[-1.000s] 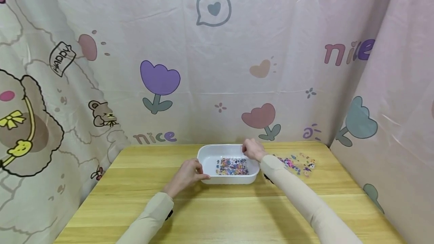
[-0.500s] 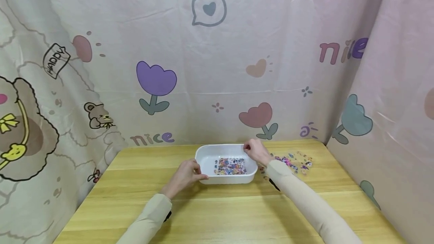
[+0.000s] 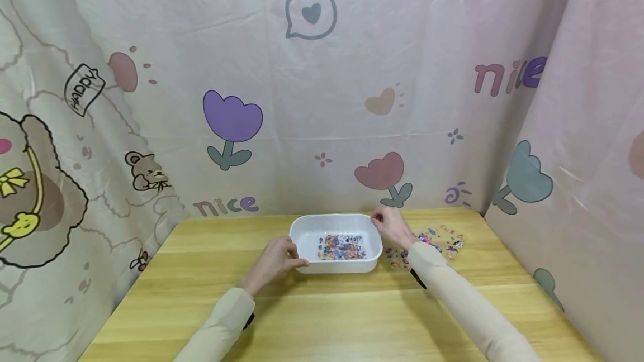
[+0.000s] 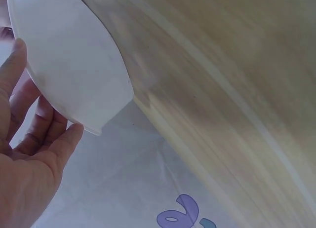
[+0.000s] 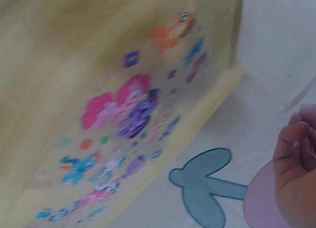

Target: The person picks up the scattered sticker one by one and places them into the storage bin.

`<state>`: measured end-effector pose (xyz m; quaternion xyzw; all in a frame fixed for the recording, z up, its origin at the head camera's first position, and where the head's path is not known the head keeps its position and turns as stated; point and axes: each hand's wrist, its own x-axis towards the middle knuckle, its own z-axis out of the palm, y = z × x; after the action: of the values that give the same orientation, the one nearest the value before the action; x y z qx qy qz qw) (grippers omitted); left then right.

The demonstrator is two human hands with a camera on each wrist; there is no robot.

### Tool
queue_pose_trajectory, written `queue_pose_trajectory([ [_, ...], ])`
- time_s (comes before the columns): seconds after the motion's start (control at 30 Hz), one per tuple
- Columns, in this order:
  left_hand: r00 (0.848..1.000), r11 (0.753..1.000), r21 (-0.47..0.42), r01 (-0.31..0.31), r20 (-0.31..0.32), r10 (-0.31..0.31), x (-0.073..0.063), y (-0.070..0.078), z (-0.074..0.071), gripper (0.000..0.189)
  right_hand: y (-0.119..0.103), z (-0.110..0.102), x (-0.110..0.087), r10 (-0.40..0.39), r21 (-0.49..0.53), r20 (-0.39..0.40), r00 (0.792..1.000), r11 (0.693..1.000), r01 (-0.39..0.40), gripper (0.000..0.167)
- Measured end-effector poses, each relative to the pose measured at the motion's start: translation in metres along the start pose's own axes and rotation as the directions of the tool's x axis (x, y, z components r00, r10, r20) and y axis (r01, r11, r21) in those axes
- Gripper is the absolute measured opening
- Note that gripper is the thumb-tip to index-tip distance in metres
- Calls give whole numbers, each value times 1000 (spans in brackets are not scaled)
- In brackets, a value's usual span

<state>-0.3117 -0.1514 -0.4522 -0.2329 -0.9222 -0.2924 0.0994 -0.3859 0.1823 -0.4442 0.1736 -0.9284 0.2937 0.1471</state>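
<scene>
Since half a second ago the right hand (image 3: 393, 227) has moved a little to the right, from above the back rim to the back right corner of the tray (image 3: 338, 267); the left hand (image 3: 274, 259) and the tray stay in place.

Pale curtain (image 3: 322, 99) covers the back and both sides, printed with a purple tulip (image 3: 233, 118), a red tulip (image 3: 383, 172) and the word "nice". Before it lies the tabletop (image 3: 327, 323), yellowish with wood grain. Left sleeve (image 3: 221, 320) and right sleeve (image 3: 468, 303), both cream, reach in from below, each with a dark strap (image 3: 249, 320) beneath it.

White and round-cornered, the tray sits on the tabletop near its back edge, between the hands. On the left, the grip is closed on the tray's left end, fingers and thumb at the rim. On the right, the grip is curled at the corner; whether it pinches the rim, I cannot tell.

Small multicoloured stickers (image 3: 343, 246) show in a rough rectangle inside the tray. Right of it on the tabletop spread more stickers (image 3: 455, 244), partly behind the right sleeve. Among these, the blurred right wrist view shows a pink pony (image 5: 132, 90) and an orange pony (image 5: 177, 33).
</scene>
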Motion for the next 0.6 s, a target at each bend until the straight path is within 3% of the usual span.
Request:
queue_pose_trajectory([
  [0.33,1000,1000,0,-12,2,12,2,1,0,27,28,-13,-13,60,-32,-69,996,998,-62,11],
  [0.6,1000,1000,-13,15,5,-15,1,1,-1,27,54,-28,-28,178,-125,-34,983,975,-181,17],
])
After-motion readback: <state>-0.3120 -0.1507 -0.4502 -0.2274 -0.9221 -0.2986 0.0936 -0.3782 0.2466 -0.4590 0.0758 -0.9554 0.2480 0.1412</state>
